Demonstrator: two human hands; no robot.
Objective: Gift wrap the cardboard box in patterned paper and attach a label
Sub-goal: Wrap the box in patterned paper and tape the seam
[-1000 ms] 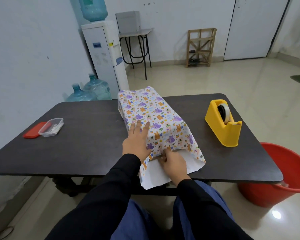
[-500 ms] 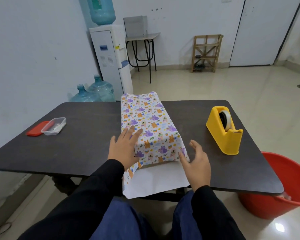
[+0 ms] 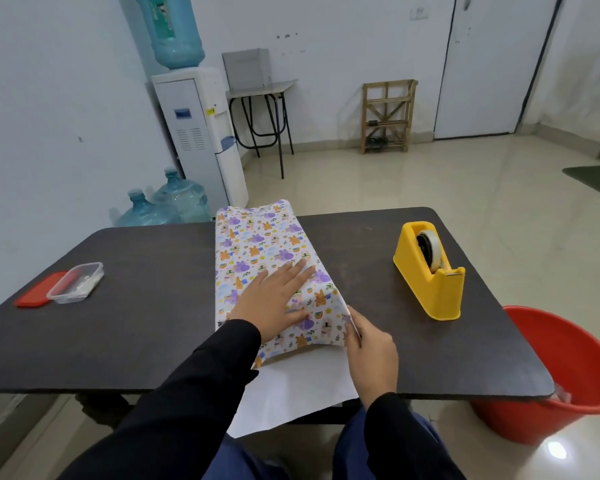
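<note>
Purple-orange animal-print paper [image 3: 262,242], yellow tape dispenser [image 3: 430,275], red bucket [image 3: 568,372], dark table [image 3: 136,323]

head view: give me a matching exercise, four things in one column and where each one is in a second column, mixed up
Things
1. tape dispenser
2. red bucket
3. clear tub
4. left hand

Places
A. pressing flat on the patterned paper
B. on the floor by the table's right near corner
C. on the table's left part, beside a red lid
D. standing on the table's right part

Pairs: 1-D, 2-B, 3-C, 4-A
</note>
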